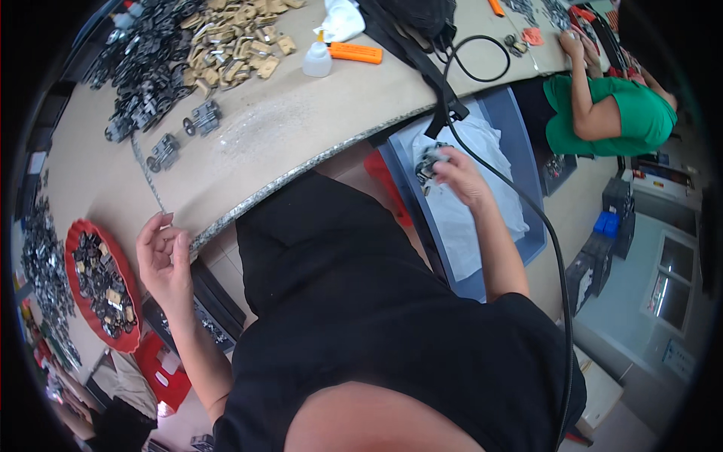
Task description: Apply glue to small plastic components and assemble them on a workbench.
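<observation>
Pinched in the right hand's fingertips, the dark metal part at two o'clock, over the blue bin, could slip if the nearby black cable snags that wrist, the left hand being empty, loosely curled at nine o'clock.

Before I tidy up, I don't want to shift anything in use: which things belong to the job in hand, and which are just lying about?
Seemingly part of the job:
metal piece in the right hand
blue-grey bin
white lining
dark parts pile
gold-coloured parts pile

Probably just lying about:
plastic bottle
orange object beside it
black bag
</observation>
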A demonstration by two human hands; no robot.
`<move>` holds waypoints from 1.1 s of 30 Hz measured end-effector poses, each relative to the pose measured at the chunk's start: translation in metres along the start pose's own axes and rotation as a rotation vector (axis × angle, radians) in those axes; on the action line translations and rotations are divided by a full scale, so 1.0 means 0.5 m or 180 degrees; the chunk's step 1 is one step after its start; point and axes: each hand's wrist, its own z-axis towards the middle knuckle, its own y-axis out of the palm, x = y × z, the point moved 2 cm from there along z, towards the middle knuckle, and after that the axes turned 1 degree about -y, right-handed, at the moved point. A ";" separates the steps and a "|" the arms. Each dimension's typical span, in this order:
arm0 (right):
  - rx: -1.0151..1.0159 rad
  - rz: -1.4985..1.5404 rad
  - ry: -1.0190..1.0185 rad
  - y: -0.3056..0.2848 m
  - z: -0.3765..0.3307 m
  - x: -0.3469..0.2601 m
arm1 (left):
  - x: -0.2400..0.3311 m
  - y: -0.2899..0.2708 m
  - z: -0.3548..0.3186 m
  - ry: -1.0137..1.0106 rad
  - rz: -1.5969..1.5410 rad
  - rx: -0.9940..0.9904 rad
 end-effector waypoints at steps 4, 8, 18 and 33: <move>0.2403 -0.2650 -0.0547 -0.293 0.042 0.174 | -0.007 0.015 0.006 -0.0250 0.0335 0.0275; 0.2717 -0.3162 -0.0593 -0.301 0.052 0.238 | -0.010 0.027 0.036 0.0389 0.0715 0.0035; 0.1724 -0.2869 -0.1717 0.035 -0.036 0.038 | 0.019 0.078 0.102 0.1525 0.2130 0.0493; 0.0386 -0.1244 -0.3120 0.398 0.122 -0.255 | 0.062 0.213 0.239 0.1633 0.2411 0.0155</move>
